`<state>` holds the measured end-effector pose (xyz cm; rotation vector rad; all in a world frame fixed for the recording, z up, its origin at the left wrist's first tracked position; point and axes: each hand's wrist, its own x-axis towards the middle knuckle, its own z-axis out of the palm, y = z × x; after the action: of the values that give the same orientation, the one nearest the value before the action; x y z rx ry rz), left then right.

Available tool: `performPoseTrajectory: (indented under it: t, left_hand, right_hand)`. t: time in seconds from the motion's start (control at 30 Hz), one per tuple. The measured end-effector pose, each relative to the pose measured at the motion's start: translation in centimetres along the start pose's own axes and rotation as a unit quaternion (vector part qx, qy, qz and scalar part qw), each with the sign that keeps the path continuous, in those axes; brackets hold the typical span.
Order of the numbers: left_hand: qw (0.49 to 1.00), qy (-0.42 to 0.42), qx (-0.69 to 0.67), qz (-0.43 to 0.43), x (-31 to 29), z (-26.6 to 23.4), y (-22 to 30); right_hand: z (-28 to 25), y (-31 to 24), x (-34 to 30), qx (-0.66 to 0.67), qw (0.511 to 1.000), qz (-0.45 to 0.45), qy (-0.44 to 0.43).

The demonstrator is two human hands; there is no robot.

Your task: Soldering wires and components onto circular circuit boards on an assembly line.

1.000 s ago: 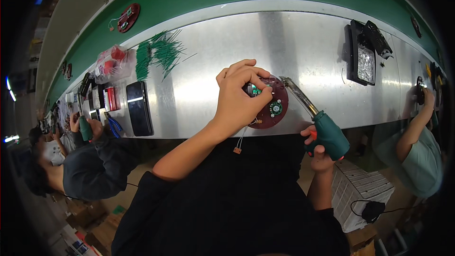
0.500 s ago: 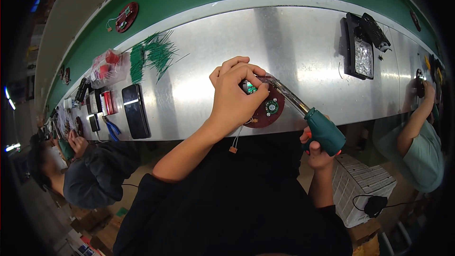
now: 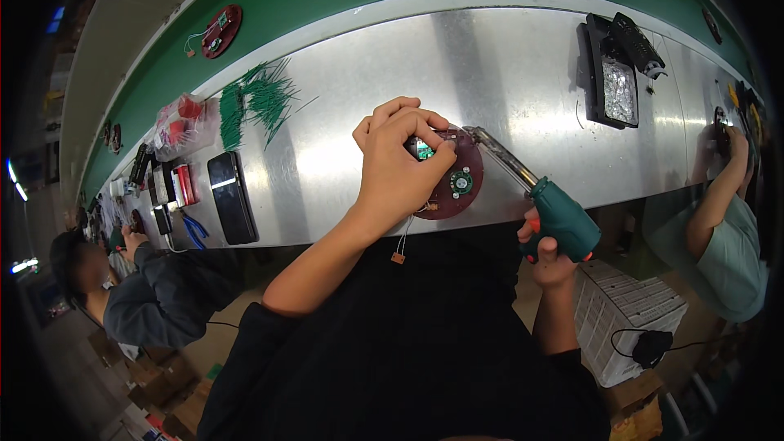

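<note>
Nearest us, our right hand [image 3: 549,250] has its grip clamped around a green soldering gun [image 3: 565,219]. A small brown plug [image 3: 398,258] hangs past the edge of the counter [image 3: 351,53]; a snag could tug its thin wires. The dark red disc [image 3: 457,202] lies on the counter under our left hand [image 3: 402,157]. We can't tell if that grip is clamped on anything. The gun's metal tip [image 3: 474,132] is near it, so a slip could burn us if it's hot. Farther off lie green wires [image 3: 260,98].
</note>
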<state>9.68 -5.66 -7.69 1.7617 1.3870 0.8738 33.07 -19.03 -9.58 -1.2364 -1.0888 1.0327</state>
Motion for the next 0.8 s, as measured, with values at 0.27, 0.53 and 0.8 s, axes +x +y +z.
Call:
performPoseTrajectory:
  t: [0.27,0.53,0.8]
  left_hand:
    - [0.999,-0.001,0.039,0.01,0.0,-0.2,0.6]
    - [0.998,-0.006,0.056,0.023,0.2,-0.3,0.8]
    - [0.993,-0.019,0.102,0.052,0.2,-0.7,1.4]
  right_hand:
    - [0.4,0.1,0.1,-0.057,0.998,-0.022,0.006]
    - [0.2,0.6,0.0,-0.052,0.998,-0.037,-0.005]
    - [0.5,0.4,0.3,-0.05,0.997,-0.064,0.002]
